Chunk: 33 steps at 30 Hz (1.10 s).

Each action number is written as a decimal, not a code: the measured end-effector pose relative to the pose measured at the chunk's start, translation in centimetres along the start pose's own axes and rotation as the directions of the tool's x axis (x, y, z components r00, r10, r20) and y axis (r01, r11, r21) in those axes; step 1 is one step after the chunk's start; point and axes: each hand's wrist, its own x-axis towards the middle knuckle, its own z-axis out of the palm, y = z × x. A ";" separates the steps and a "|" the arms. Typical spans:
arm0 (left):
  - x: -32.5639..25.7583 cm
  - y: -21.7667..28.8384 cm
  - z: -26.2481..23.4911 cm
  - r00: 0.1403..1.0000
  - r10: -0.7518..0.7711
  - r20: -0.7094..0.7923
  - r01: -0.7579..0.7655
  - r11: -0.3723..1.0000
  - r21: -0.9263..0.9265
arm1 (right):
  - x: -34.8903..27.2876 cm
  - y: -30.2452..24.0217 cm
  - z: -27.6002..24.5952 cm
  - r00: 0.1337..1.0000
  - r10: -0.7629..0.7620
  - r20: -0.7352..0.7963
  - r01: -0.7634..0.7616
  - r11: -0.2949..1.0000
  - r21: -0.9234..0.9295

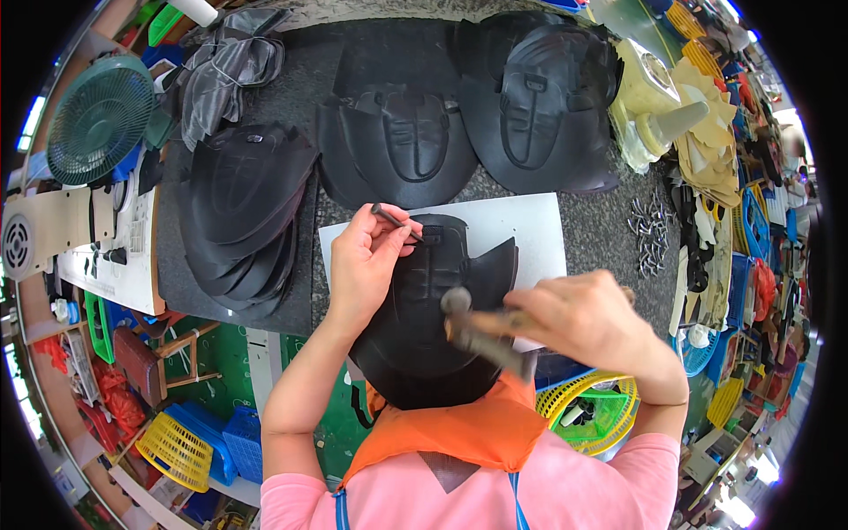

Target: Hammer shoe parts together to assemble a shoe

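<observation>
My left hand [364, 265] pinches a dark metal punch [386, 217], slanted with its lower end at a small slot near the top of a black moulded panel [422, 353]. That panel lies partly on a white board [530, 225], and its rounded lower end reaches over the table edge towards me. In my right hand [587, 314] is a hammer [484, 334], its handle gripped in closed fingers. The hammer's head hangs over the right side of the panel, apart from the punch, and is a little blurred.
More black panels lie stacked at the left [238, 208] and along the back [402, 146] of the dark table [601, 225]. Small metal pieces [651, 234] are heaped at the right. A green fan [100, 119] stands far left; a yellow basket [632, 393] sits below the table's right.
</observation>
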 end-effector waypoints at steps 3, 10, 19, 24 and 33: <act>-0.1 0.1 0.0 1.000 -0.012 0.003 0.012 1.000 -0.003 | -0.2 1.5 -0.7 0.970 0.165 -0.179 -0.140 0.979 0.145; -0.5 0.1 0.6 0.995 0.103 -0.009 -0.099 0.976 0.195 | 1.4 -0.6 -3.9 0.856 0.366 -0.365 -0.102 0.811 0.576; 0.4 0.2 0.6 0.999 0.031 0.015 -0.031 1.000 -0.005 | 2.4 1.2 -1.1 0.924 0.295 -0.242 -0.264 0.952 0.153; 0.4 0.1 0.6 0.996 -0.035 0.082 0.037 0.999 -0.018 | 1.6 0.8 -2.4 0.854 0.166 -0.493 -0.076 0.977 0.198; -0.7 1.2 1.3 0.930 0.304 0.205 -0.362 0.673 0.645 | 2.6 0.1 -2.5 0.960 0.204 -0.192 -0.142 0.945 0.295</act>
